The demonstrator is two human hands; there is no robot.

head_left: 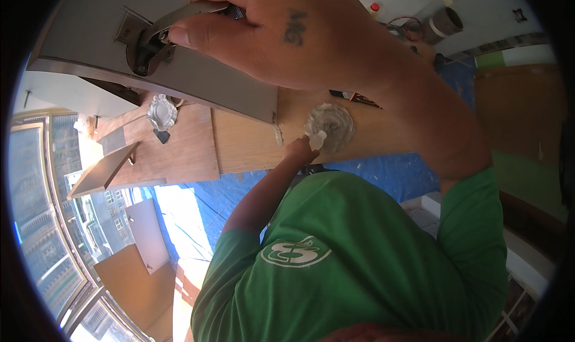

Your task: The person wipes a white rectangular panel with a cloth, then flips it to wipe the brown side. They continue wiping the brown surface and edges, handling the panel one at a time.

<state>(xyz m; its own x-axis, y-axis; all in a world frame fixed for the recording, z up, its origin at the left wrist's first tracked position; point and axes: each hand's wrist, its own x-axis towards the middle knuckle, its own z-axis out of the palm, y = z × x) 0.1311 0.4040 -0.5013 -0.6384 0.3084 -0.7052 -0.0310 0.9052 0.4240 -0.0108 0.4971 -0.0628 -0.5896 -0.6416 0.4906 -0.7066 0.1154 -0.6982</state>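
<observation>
My right hand [287, 36] is raised close in front at the top, thumb and fingers closed on the arm of a metal cabinet hinge [147, 48]. The hinge sits on the face of a grey panel [227, 81] that lies across the upper left. Lower down, my left hand [299, 150] is closed round a small whitish piece [317, 140] whose kind I cannot make out. That piece is at the near edge of a round, crinkled silvery dish [338, 123] on the wooden bench top [245, 132].
A second crinkled silver dish [162, 112] lies on a board to the left. Beyond my right wrist are a black-and-orange item [356, 97], a red-capped bottle [374, 7] and a dark cylinder [443, 24]. Blue sheeting [383, 174] covers the floor; loose panels [135, 282] lean near the windows.
</observation>
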